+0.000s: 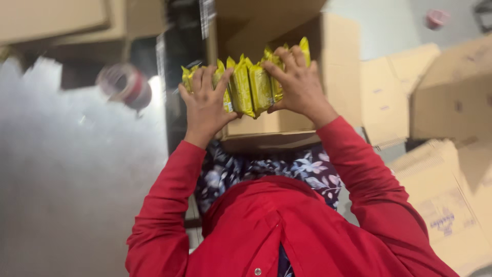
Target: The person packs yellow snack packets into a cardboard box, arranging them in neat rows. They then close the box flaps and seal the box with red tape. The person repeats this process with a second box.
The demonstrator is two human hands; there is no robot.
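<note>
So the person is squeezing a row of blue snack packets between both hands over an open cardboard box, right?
Not quite: the snack packets are yellow, not blue. The head view shows the left hand and right hand pressing the row over the open cardboard box.

packets [249,84]: glossy yellow plastic film, crinkled
box [335,61]: matt brown corrugated cardboard
table [72,174]: brushed metal, smooth, dull sheen
tape roll [125,84]: shiny plastic, blurred
sleeves [164,205]: red cloth, matt
</note>
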